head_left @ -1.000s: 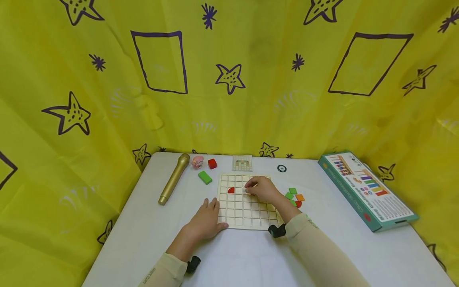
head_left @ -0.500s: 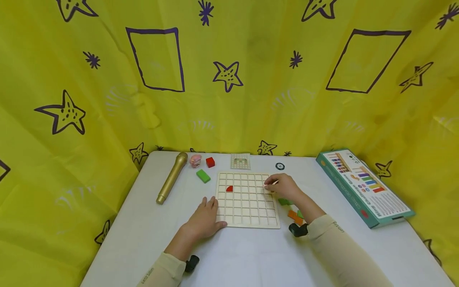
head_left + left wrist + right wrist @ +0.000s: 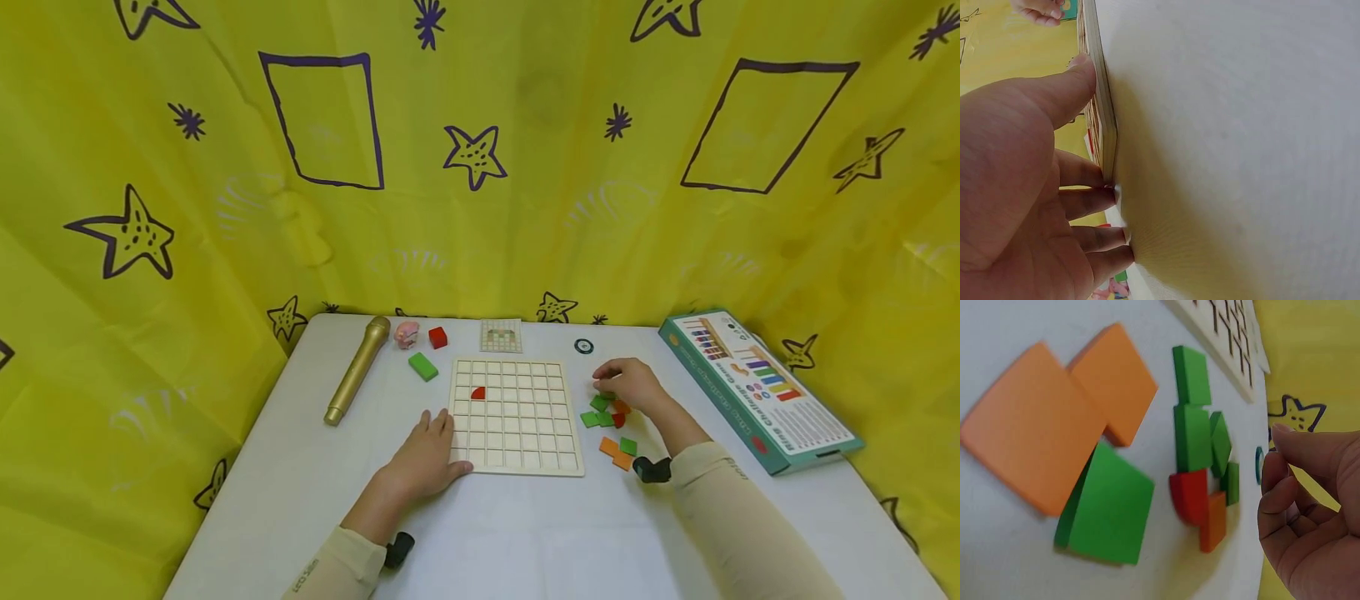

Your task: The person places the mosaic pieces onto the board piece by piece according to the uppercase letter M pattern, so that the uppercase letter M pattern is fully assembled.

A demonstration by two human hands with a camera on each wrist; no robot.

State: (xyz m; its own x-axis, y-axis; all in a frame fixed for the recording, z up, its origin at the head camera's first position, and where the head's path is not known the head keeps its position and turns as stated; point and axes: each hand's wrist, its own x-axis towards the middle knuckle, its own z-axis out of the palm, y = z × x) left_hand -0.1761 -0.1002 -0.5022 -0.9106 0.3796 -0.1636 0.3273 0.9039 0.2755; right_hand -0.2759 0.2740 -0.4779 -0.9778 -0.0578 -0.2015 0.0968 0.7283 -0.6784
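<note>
A pale wooden grid board point(image 3: 517, 417) lies flat, with one red quarter-circle piece point(image 3: 478, 393) in a cell toward its upper left. My left hand point(image 3: 422, 457) rests at the board's lower left corner, thumb along the near edge and fingers by the left side. In the left wrist view, its thumb point(image 3: 1082, 69) touches the board's edge. My right hand point(image 3: 633, 387) hovers over the loose pieces to the board's right, thumb and fingers loosely bent. Nothing shows between them in the right wrist view. Below it lie green squares point(image 3: 1192, 437), orange pieces point(image 3: 1035, 431) and a red piece point(image 3: 1191, 494).
A small pattern card point(image 3: 501, 336) lies behind the board. A golden microphone point(image 3: 358, 371), a pink item point(image 3: 407, 334), a red cube point(image 3: 438, 337) and a green block point(image 3: 423, 367) are at the left. A round disc point(image 3: 583, 346) and a game box point(image 3: 757, 392) lie to the right.
My right hand has moved from over the board rightward to the loose pieces, uncovering the grid. My left hand stays at the board's corner. The red piece stays in its cell.
</note>
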